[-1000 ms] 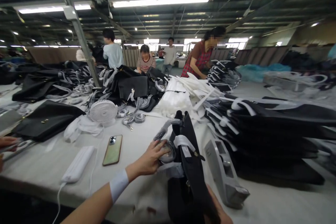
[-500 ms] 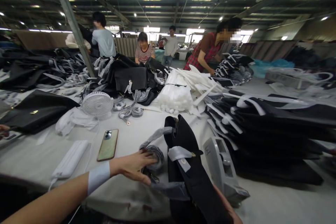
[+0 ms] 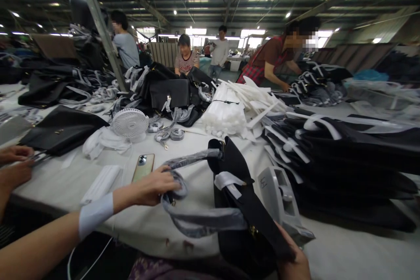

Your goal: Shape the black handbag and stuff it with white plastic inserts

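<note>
A black handbag stands on its narrow side in front of me, tilted, with white wrapping round its clasp strap. My right hand is closed around its near right end, fingers partly hidden by the bag. Left of the bag, my left hand grips a coiled shoulder strap sheathed in clear plastic. A plastic-covered handle loops out from the bag below that hand. Just right of the bag sits a grey tape dispenser.
A phone, a white power strip and a small white fan lie to the left. Black bag pieces are stacked at right. White foam strips are heaped behind. A co-worker's hands are at far left.
My left hand has moved left with the coiled strap, drawing it away from the bag. My right hand stays at the bag's end. A co-worker's hands have come further into view at left.
</note>
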`<state>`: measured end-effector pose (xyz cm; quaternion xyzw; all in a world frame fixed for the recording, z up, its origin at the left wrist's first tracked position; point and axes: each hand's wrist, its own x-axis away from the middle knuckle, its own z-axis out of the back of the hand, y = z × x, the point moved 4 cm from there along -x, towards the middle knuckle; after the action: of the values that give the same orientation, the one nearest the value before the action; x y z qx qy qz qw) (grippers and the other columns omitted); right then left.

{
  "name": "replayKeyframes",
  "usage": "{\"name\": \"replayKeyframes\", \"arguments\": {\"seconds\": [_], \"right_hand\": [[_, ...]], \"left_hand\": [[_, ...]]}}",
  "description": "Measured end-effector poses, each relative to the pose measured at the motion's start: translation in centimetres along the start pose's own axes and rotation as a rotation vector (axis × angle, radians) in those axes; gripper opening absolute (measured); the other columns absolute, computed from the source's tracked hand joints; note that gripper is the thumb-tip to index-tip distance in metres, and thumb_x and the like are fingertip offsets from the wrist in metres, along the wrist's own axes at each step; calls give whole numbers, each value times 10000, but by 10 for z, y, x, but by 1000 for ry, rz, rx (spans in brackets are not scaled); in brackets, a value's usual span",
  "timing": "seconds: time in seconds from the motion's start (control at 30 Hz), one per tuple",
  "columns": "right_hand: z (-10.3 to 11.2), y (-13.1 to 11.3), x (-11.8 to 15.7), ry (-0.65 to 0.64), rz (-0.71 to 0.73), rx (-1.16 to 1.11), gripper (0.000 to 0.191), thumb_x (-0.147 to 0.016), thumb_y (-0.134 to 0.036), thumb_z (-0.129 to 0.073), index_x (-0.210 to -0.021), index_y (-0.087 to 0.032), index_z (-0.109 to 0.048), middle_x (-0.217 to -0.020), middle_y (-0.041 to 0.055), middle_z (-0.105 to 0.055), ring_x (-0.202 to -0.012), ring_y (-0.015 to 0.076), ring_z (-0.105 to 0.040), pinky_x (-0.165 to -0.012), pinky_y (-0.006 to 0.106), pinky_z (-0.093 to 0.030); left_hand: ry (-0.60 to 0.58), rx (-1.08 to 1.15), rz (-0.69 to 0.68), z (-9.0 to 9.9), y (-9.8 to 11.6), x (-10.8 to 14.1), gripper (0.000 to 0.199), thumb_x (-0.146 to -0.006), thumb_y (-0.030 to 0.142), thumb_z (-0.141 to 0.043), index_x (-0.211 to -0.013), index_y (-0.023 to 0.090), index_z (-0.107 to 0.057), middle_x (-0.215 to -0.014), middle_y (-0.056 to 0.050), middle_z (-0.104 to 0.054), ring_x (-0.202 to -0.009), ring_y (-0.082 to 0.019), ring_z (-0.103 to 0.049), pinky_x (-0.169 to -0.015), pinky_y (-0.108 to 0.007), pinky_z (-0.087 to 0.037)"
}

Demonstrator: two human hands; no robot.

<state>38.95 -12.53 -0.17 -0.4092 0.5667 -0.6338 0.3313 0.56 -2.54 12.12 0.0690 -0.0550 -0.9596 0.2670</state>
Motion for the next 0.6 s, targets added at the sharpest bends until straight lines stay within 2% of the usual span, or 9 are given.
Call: {"name": "replayKeyframes", "arguments": {"seconds": [0.1, 0.13, 0.23, 0.27, 0.37, 0.43, 0.5, 0.53, 0.6], "right_hand": [[-3, -30, -5, -12, 64, 128, 542, -534, -440, -787, -1017, -196, -755, -1000, 69, -757, -969, 316, -687, -838, 347, -582], [-5, -42, -6, -25, 95, 169, 534, -540, -432, -776, -1020, -199, -753, -987, 63, -758, -964, 311, -688, -839, 347, -580], [-17, -82, -8, -104, 192, 250, 500, -578, -429, -753, -1026, -208, -747, -971, 44, -758, -957, 296, -688, -864, 345, -566], [-21, -94, -8, -134, 208, 255, 484, -593, -442, -753, -1017, -207, -748, -967, 43, -757, -960, 297, -687, -871, 344, -561], [-30, -118, -10, -217, 136, 200, 497, -607, -504, -787, -993, -195, -741, -938, 65, -757, -926, 311, -690, -825, 349, -570], [-37, -124, -11, -308, 4, 109, 568, -592, -532, -820, -1034, -188, -723, -925, 86, -756, -864, 312, -700, -772, 368, -584], [-49, -122, -11, -435, -126, 9, 633, -590, -528, -842, -1101, -183, -698, -962, 110, -752, -846, 311, -706, -784, 398, -588], [-56, -118, -11, -498, -178, -35, 652, -597, -515, -846, -1134, -183, -684, -1008, 120, -746, -876, 313, -707, -822, 413, -582], [-69, -103, -12, -582, -252, -108, 668, -614, -489, -841, -1184, -189, -662, -1105, 131, -723, -972, 319, -693, -903, 432, -555]], "left_hand": [[436, 53, 73, 97, 3, 3, 391, -835, 168, -588, -1219, 235, -555, -1044, -39, -680, -945, -183, -630, -851, -313, -478], [539, 43, 119, 130, 7, 0, 406, -824, 202, -620, -1223, 220, -550, -1079, -41, -675, -946, -173, -638, -820, -289, -490], [681, 22, 123, 218, 31, -21, 545, -771, 318, -704, -1250, 159, -500, -892, 24, -634, -756, -114, -600, -672, -230, -458], [689, 18, 105, 243, 41, -32, 560, -772, 339, -706, -1253, 154, -488, -871, 40, -608, -708, -92, -573, -636, -209, -435], [742, -37, -14, 303, 64, -68, 557, -803, 338, -677, -1263, 129, -441, -1077, 18, -563, -712, -30, -545, -631, -166, -392], [741, -83, -70, 326, 65, -96, 591, -786, 307, -701, -1262, 99, -420, -1173, -17, -535, -730, -21, -551, -635, -163, -386], [706, -109, -65, 330, 48, -127, 619, -751, 236, -742, -1260, 80, -428, -1099, -32, -574, -691, -38, -549, -625, -183, -396], [672, -99, -41, 325, 34, -142, 621, -736, 184, -749, -1262, 73, -438, -1014, -27, -596, -669, -54, -547, -624, -200, -409], [583, -23, 19, 299, -2, -170, 637, -700, 79, -744, -1272, 68, -466, -898, -14, -604, -682, -89, -555, -664, -248, -450]]}}
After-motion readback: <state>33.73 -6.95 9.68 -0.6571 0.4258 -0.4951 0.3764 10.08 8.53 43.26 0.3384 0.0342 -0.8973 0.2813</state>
